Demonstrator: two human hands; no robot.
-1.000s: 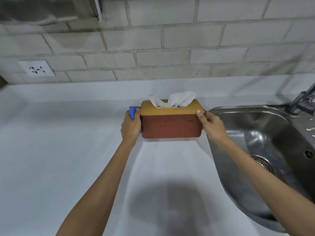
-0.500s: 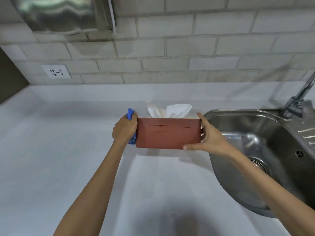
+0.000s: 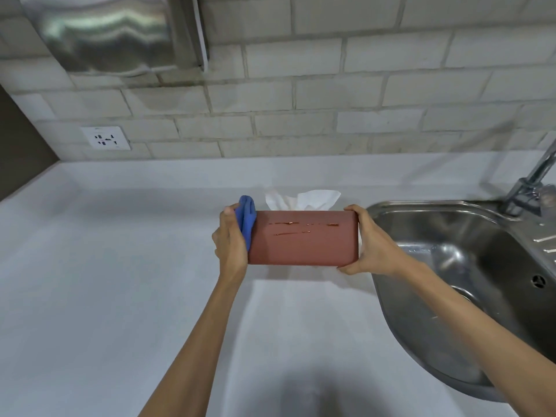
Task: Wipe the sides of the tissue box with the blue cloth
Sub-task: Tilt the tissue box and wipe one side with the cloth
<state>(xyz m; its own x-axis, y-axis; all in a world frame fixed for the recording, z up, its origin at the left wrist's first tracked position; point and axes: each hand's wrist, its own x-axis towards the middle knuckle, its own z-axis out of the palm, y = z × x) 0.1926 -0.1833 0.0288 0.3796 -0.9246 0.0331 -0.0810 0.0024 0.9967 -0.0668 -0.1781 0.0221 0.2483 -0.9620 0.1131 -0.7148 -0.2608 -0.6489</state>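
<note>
The reddish-brown tissue box [image 3: 302, 239] is held up above the white counter, its broad side facing me with a few scratch marks on it. White tissue [image 3: 304, 200] sticks out behind its top edge. My left hand [image 3: 230, 239] presses the folded blue cloth [image 3: 247, 221] against the box's left end. My right hand [image 3: 371, 242] clasps the box's right end, fingers over the top edge and thumb under the bottom corner.
A steel sink [image 3: 469, 281] lies right beside my right hand, with a tap [image 3: 532, 185] at its far right. The white counter [image 3: 120, 281] spreads to the left and front. A wall socket [image 3: 106, 138] and a steel fixture [image 3: 111, 34] are on the brick wall.
The box has come up off the counter and tipped, so its yellow top no longer shows. The cloth stays against the left end, and my right hand has wrapped further around the right end.
</note>
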